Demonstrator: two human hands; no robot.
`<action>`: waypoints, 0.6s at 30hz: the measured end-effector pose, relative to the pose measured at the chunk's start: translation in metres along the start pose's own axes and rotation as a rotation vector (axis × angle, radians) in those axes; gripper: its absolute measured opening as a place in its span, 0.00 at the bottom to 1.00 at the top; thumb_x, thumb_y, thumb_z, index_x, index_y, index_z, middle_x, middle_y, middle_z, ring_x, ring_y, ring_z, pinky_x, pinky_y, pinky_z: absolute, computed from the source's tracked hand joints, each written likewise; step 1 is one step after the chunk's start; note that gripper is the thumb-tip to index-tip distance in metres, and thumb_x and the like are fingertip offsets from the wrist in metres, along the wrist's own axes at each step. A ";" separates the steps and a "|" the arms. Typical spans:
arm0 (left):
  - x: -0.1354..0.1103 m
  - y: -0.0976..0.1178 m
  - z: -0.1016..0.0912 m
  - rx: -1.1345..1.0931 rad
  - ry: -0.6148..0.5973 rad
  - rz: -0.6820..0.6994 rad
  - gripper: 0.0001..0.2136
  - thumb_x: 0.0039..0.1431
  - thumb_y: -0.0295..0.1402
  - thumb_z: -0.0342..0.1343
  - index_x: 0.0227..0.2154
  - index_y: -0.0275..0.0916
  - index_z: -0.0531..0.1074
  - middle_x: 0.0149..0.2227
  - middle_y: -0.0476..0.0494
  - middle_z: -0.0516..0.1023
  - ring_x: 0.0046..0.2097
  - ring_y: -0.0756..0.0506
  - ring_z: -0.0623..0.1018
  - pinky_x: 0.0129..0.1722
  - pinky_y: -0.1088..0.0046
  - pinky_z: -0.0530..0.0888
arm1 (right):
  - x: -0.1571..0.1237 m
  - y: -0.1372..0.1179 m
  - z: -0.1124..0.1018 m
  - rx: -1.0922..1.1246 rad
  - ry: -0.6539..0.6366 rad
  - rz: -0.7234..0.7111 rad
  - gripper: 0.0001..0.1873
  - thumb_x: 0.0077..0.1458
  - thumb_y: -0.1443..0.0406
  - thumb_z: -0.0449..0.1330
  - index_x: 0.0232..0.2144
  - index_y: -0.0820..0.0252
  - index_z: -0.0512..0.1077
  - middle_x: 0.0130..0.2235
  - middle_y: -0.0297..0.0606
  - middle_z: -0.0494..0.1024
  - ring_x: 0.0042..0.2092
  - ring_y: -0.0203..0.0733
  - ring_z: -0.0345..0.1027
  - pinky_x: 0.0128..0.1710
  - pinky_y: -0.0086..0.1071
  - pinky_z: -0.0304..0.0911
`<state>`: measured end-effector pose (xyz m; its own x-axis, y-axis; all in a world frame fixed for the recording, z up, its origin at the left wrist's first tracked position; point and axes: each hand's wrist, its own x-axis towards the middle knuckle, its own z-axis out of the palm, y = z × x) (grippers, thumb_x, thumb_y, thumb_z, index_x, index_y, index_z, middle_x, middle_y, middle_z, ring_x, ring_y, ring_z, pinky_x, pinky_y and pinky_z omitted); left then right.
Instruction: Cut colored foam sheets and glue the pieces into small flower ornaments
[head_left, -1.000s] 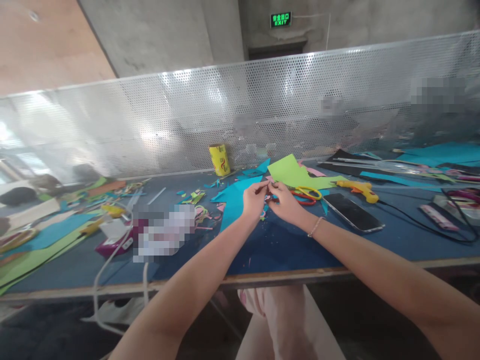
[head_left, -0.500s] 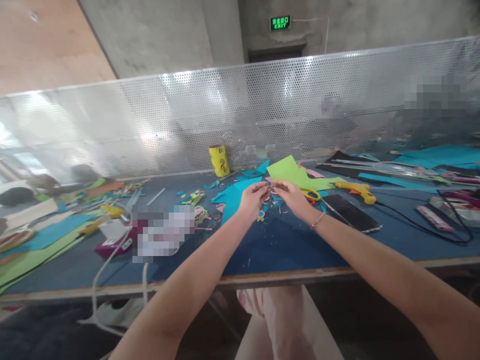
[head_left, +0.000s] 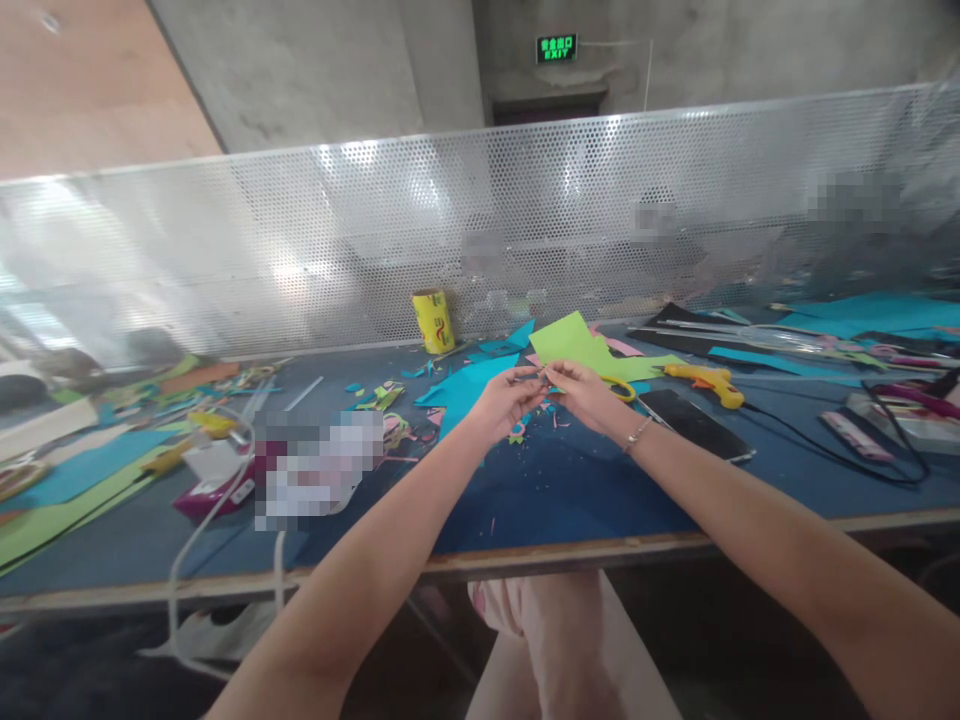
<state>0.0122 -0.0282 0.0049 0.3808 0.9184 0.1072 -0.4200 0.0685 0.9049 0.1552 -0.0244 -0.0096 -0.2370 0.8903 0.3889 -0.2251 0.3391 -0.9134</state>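
Note:
My left hand (head_left: 506, 402) and my right hand (head_left: 583, 392) meet over the middle of the blue table, fingertips pinched together. Whatever lies between the fingers is too small and hidden to name. Blue paper (head_left: 474, 388) spreads under and left of my left hand. Behind my right hand is a sheet of light green paper (head_left: 574, 340). Yellow-handled scissors (head_left: 621, 388) lie just beyond my right hand, partly covered by it. Small paper scraps (head_left: 517, 432) are scattered on the table below my fingers.
A phone (head_left: 694, 424) and a yellow glue gun (head_left: 709, 382) with a black cord lie to the right. A yellow tin (head_left: 433, 322) stands near the perforated metal screen (head_left: 360, 240). Left are a purple power strip (head_left: 214, 495), its white cable (head_left: 178, 570) and more coloured paper (head_left: 105, 465).
The fingers of both hands have shifted slightly while staying pinched together, and my left fingers now look a bit more spread. The whole view has moved a little.

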 end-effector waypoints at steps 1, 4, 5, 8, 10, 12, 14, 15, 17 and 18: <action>0.000 0.000 0.000 0.001 -0.001 -0.007 0.10 0.42 0.21 0.57 0.31 0.35 0.68 0.27 0.46 0.74 0.31 0.52 0.75 0.37 0.75 0.71 | 0.000 0.000 0.000 0.005 -0.003 -0.004 0.10 0.44 0.59 0.58 0.27 0.60 0.65 0.29 0.32 0.67 0.32 0.32 0.62 0.33 0.30 0.61; 0.001 0.001 -0.001 0.000 0.003 -0.026 0.09 0.43 0.21 0.57 0.30 0.35 0.68 0.27 0.47 0.74 0.31 0.52 0.75 0.37 0.74 0.71 | -0.001 -0.002 0.000 0.001 0.010 -0.011 0.10 0.44 0.60 0.58 0.26 0.60 0.65 0.28 0.32 0.67 0.31 0.32 0.62 0.33 0.30 0.61; 0.001 0.001 -0.001 -0.001 0.004 -0.032 0.09 0.43 0.21 0.57 0.29 0.35 0.68 0.27 0.47 0.74 0.30 0.52 0.74 0.37 0.73 0.71 | -0.001 -0.003 0.000 0.001 0.020 -0.011 0.10 0.43 0.60 0.59 0.26 0.60 0.65 0.28 0.31 0.67 0.31 0.32 0.62 0.33 0.30 0.61; 0.002 0.002 -0.002 -0.002 0.006 -0.031 0.09 0.43 0.22 0.58 0.29 0.35 0.68 0.26 0.47 0.73 0.29 0.52 0.74 0.37 0.73 0.70 | -0.001 -0.004 0.001 0.023 0.048 -0.008 0.10 0.42 0.60 0.60 0.27 0.60 0.66 0.28 0.30 0.67 0.31 0.31 0.62 0.32 0.28 0.61; 0.002 0.002 -0.002 0.003 0.011 -0.014 0.09 0.43 0.22 0.58 0.30 0.35 0.68 0.25 0.48 0.73 0.29 0.53 0.74 0.36 0.74 0.70 | -0.002 -0.004 0.002 0.040 0.051 -0.007 0.10 0.41 0.60 0.61 0.27 0.59 0.67 0.28 0.30 0.68 0.31 0.31 0.63 0.32 0.28 0.60; 0.002 0.003 -0.001 0.015 0.025 0.012 0.09 0.43 0.22 0.57 0.30 0.35 0.67 0.25 0.48 0.73 0.28 0.53 0.73 0.35 0.75 0.70 | -0.001 -0.005 0.001 0.060 0.041 -0.002 0.11 0.41 0.60 0.61 0.29 0.59 0.68 0.30 0.31 0.69 0.32 0.31 0.63 0.32 0.28 0.60; 0.002 0.004 -0.001 0.028 0.045 0.042 0.09 0.43 0.22 0.57 0.30 0.34 0.67 0.25 0.47 0.73 0.27 0.54 0.73 0.34 0.75 0.70 | 0.000 -0.005 -0.002 0.074 0.045 0.013 0.13 0.42 0.59 0.60 0.32 0.58 0.69 0.32 0.33 0.70 0.33 0.32 0.64 0.33 0.28 0.60; 0.002 0.004 -0.002 0.035 0.057 0.059 0.09 0.43 0.22 0.57 0.31 0.34 0.67 0.25 0.47 0.73 0.27 0.54 0.73 0.34 0.76 0.70 | 0.000 -0.005 -0.004 0.077 0.059 0.019 0.14 0.42 0.59 0.60 0.33 0.58 0.69 0.33 0.33 0.70 0.33 0.32 0.64 0.34 0.29 0.60; 0.003 0.004 -0.003 0.053 0.076 0.083 0.09 0.43 0.22 0.57 0.30 0.33 0.67 0.26 0.48 0.73 0.27 0.54 0.73 0.35 0.76 0.69 | 0.002 -0.003 -0.008 0.067 0.100 0.025 0.15 0.41 0.59 0.61 0.34 0.57 0.70 0.33 0.32 0.70 0.32 0.31 0.63 0.33 0.28 0.60; 0.003 0.003 -0.004 0.068 0.081 0.086 0.09 0.43 0.22 0.57 0.30 0.33 0.67 0.26 0.48 0.73 0.28 0.54 0.73 0.35 0.75 0.69 | 0.003 -0.001 -0.010 0.057 0.120 0.024 0.14 0.41 0.59 0.61 0.33 0.57 0.70 0.31 0.32 0.70 0.31 0.31 0.63 0.33 0.28 0.59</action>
<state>0.0088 -0.0231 0.0063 0.2770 0.9483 0.1548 -0.3901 -0.0362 0.9200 0.1641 -0.0193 -0.0083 -0.1293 0.9291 0.3464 -0.2745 0.3021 -0.9129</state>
